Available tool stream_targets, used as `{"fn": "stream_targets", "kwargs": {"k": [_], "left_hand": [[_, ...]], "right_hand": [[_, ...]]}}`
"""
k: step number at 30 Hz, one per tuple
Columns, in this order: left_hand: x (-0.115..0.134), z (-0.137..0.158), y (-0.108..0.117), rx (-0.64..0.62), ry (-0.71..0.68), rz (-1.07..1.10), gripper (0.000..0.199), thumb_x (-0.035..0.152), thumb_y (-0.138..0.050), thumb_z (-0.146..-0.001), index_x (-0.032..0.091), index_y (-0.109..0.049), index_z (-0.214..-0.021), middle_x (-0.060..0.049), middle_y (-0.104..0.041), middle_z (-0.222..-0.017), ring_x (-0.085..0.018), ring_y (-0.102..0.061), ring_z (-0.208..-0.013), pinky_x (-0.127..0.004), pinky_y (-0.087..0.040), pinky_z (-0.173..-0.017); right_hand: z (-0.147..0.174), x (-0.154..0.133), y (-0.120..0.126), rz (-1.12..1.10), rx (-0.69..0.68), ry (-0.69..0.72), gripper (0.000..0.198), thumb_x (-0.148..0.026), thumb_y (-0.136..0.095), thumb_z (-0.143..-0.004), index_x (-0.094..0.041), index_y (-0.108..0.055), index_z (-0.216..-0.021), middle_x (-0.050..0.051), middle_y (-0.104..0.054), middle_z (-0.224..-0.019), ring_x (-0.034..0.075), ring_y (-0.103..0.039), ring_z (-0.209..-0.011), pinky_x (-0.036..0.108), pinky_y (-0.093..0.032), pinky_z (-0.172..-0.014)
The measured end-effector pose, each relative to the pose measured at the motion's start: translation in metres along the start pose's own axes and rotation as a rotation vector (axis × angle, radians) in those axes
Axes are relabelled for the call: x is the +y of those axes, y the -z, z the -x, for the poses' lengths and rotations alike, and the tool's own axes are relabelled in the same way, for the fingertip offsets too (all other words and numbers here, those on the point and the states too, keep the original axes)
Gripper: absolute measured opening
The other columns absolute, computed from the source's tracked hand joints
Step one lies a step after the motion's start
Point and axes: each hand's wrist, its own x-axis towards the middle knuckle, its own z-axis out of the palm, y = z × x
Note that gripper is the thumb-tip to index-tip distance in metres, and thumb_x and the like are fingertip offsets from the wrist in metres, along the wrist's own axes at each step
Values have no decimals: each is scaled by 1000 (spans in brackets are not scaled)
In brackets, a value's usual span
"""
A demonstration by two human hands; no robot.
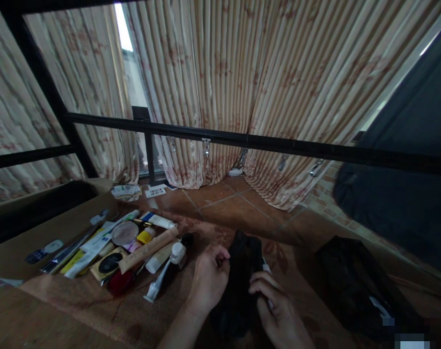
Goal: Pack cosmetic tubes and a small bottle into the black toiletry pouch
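A black, soft item, perhaps a fabric pouch (238, 291), stands between my two hands near the bottom middle of the view. My left hand (209, 276) has its fingers curled in a pinch at the left upper edge of it. At the right side, my right hand (275, 303) has bent fingers closed on the black fabric. A small pale thing shows just behind the right fingers, too little of it to name. Left of my left hand lies a pile of toiletries, with a white-capped bottle (178, 254) and a silvery squeezed tube (157, 283) closest.
The pile also holds a round clear-lidded case (125, 233), a beige tube (148, 249) and a red round item (120, 282). A cardboard box (107, 203) stands at left. A black bag (358, 286) lies at right. A black metal bar (278, 143) crosses before the curtains (224, 63).
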Motion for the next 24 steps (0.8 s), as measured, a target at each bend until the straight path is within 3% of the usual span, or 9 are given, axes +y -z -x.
{"fn": "stream_targets", "kwargs": {"k": [8, 16, 24], "left_hand": [[-2, 3, -5, -38, 1, 20, 15, 13, -51, -80, 20, -64, -78, 2, -59, -70, -14, -56, -68, -25, -40, -65], [2, 4, -1, 5, 0, -32, 33, -3, -48, -66, 21, -66, -81, 0, -61, -84, -14, -59, -79, -26, -42, -74], [5, 7, -1, -21, 47, -89, 31, -3, -49, -69, 20, -67, -78, 0, -58, -84, -14, -56, -73, -26, -40, -70]], "right_hand": [[1, 4, 0, 38, 24, 44, 24, -5, -42, -78, -23, -58, -83, 3, -65, -94, 16, -66, -83, 25, -53, -73], [-1, 8, 1, 33, 62, 62, 22, -8, -44, -77, -24, -58, -80, 3, -68, -92, 16, -69, -83, 23, -55, -72], [3, 27, 2, 74, 46, 42, 22, -9, -44, -79, -23, -61, -79, 6, -69, -101, 17, -70, -96, 24, -56, -80]]}}
